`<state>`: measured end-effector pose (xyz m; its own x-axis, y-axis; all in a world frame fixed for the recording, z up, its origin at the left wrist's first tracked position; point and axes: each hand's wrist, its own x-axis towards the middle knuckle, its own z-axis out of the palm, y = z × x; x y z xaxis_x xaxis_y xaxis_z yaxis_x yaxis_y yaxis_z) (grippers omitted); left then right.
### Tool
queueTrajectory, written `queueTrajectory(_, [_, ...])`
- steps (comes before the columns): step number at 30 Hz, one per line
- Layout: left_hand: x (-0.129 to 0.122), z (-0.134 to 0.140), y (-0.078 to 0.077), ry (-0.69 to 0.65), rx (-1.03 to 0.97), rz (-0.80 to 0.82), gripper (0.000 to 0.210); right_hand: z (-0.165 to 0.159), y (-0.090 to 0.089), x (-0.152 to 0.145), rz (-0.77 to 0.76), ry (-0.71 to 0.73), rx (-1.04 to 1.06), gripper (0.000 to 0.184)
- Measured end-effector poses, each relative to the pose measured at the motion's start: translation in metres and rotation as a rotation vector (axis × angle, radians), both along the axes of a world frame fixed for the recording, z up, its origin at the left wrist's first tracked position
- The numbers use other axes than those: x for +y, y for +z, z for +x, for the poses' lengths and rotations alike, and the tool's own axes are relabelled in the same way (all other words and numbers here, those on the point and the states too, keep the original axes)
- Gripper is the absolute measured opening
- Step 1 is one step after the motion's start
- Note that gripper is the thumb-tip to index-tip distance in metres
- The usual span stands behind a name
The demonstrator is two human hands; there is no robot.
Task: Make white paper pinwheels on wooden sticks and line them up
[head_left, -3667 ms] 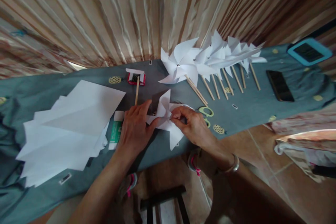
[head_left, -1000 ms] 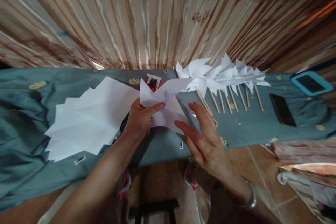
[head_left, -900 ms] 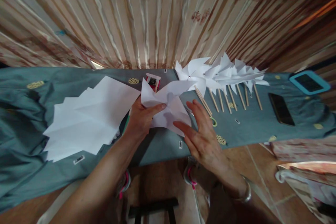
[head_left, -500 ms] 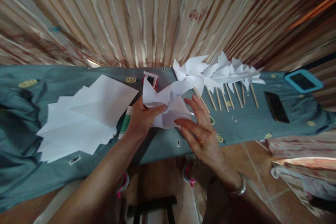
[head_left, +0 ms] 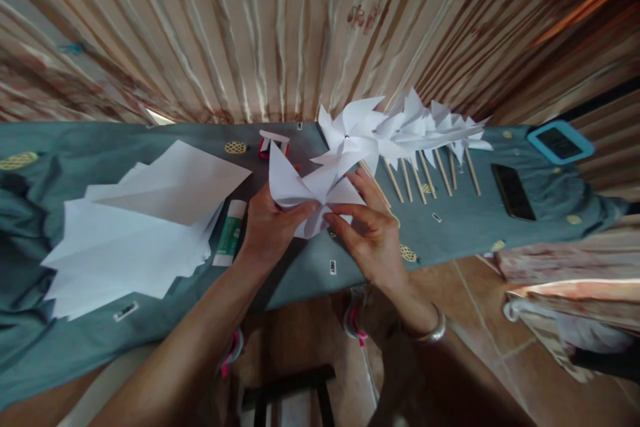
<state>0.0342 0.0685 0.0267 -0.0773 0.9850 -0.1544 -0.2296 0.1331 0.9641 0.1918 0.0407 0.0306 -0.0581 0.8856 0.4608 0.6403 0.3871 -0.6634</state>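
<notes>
A white paper pinwheel [head_left: 295, 188], its points folded in toward the middle, is held over the table between both hands. My left hand [head_left: 273, 223] grips it from the left, thumb pressed near the centre. At its right side, my right hand [head_left: 373, 230] pinches a folded corner close to that centre between thumb and fingers. A glue stick [head_left: 231, 233] with a green label lies just left of my left hand. Behind the held paper sits a small red and white box [head_left: 274, 144], its flap raised.
Cut white paper sheets [head_left: 135, 227] lie stacked at the left. Several finished pinwheels [head_left: 350, 130] on wooden sticks [head_left: 395, 181] line the back right. A dark phone [head_left: 513, 191] and a blue-framed device [head_left: 561, 142] rest farther right on the green cloth [head_left: 450, 240]. Curtains hang behind.
My right hand has moved in to the paper's centre, folding the lower right corner inward. My left hand keeps its hold. The view has shifted slightly right.
</notes>
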Motion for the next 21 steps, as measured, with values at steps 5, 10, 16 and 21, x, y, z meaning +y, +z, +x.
queueTrajectory(5, [0.0004,-0.0002,0.0003,0.008,0.038,0.011,0.055,-0.0034,-0.001,0.0,-0.004,-0.037,0.004,0.008])
queueTrajectory(10, [0.0004,0.0015,0.0043,0.045,0.065,0.01,0.056,-0.0067,0.0003,-0.0018,0.033,-0.05,-0.053,0.01])
queueTrajectory(16, [-0.0004,0.0035,0.0066,0.036,0.055,0.012,0.05,-0.008,0.0003,-0.0012,0.029,-0.068,-0.132,0.015])
queueTrajectory(21, [0.0001,0.0036,0.0018,0.021,0.092,0.004,0.057,-0.0068,-0.0009,-0.0002,0.015,-0.075,-0.142,0.017])
